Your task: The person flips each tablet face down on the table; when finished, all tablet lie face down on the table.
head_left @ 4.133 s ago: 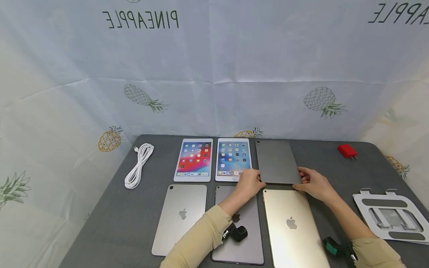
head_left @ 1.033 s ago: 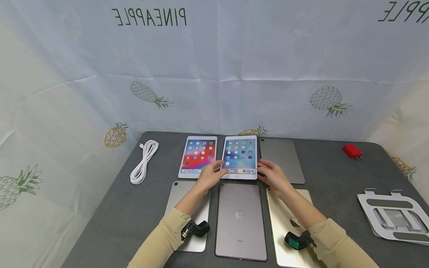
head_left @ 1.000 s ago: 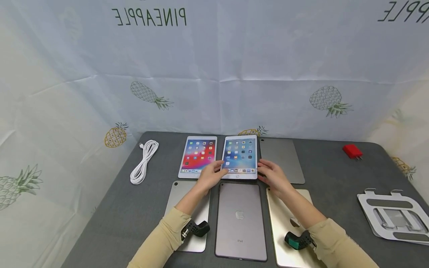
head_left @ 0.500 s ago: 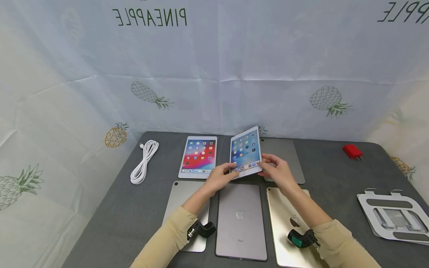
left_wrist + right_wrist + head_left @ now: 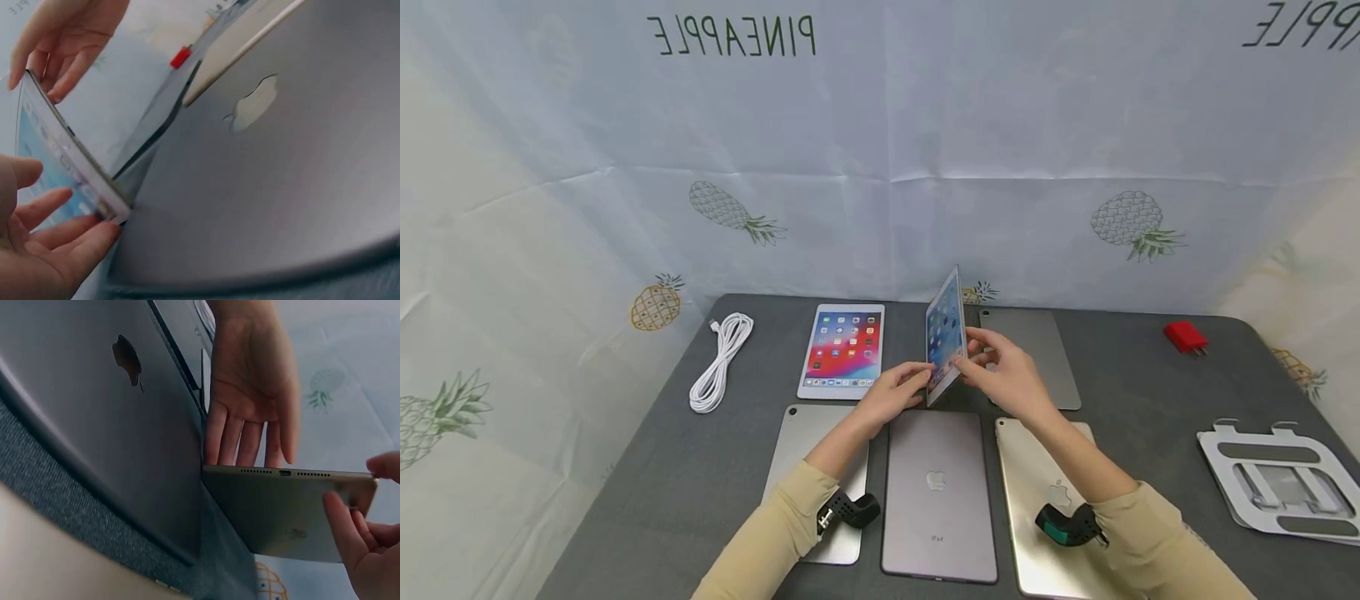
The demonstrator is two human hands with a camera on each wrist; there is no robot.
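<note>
A white tablet is tilted up steeply at the back of the table, its lit screen facing left. My right hand pinches it near the lower right corner, thumb on the screen side and fingers behind. At the lower left edge, my left hand touches it with fingertips; the left wrist view shows those fingers spread. The right wrist view shows the tablet's back and port edge. Just in front lies a grey iPad, face down. Behind my right hand is a dark grey tablet.
Another white tablet lies screen up on the left. A silver iPad and a gold iPad flank the grey one. Farther out are a coiled white cable, a red charger and a folding stand.
Both hands have moved from the dark grey tablet to the white one. Its right side has been lifted, turning it from flat to nearly upright, with the right thumb now on its screen.
</note>
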